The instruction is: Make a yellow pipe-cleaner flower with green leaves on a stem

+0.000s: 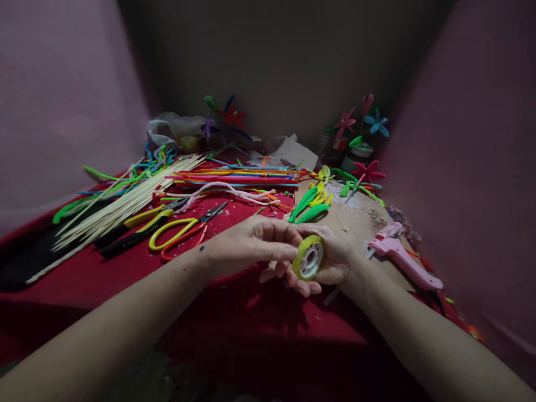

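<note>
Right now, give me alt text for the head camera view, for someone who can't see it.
Two bare hands meet over a red cloth: the right hand cradles a yellow-green tape roll while the left hand pinches its edge. Behind lie scissors, wooden skewers and colourful pipe cleaners; a pink glue gun lies to the right.

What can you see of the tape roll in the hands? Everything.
The tape roll is a small ring of yellow-green tape on a white, spoked plastic core, its open face tilted toward the camera. It is held above the red cloth: the right hand cradles it from behind and the left hand pinches its near edge.
</note>
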Demonstrator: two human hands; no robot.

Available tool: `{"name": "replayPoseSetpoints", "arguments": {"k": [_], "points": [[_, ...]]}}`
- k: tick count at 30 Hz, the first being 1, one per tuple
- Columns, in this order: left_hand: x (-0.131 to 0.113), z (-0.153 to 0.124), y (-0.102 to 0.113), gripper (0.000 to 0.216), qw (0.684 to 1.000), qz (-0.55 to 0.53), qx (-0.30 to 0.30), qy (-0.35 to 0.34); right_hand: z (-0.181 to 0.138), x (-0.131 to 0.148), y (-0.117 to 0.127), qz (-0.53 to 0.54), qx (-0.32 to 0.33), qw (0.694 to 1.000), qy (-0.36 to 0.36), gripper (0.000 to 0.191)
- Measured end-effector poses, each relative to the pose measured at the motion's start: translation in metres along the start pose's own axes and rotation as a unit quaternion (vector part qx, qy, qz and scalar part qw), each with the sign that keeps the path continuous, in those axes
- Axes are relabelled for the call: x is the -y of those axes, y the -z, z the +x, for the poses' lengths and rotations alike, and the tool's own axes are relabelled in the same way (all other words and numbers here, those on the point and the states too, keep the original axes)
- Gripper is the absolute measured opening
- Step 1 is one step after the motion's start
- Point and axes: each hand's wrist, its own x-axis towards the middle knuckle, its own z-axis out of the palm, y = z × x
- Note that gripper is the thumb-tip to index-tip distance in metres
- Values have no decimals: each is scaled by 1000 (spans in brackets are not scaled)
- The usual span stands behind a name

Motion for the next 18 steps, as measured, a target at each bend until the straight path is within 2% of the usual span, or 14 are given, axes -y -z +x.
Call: {"name": "replayPoseSetpoints", "arguments": {"k": [5,12,18], "points": [[7,1,3,12,996,-85,30,19,1,-4,3,-3,-58,998,19,37],[13,3,0,13,990,-138,-18,38,4,-9,9,-36,-84,994,55,37],[13,2,-2,17,988,-144,-46,42,5,-10,6,-34,-95,994,47,44]]}}
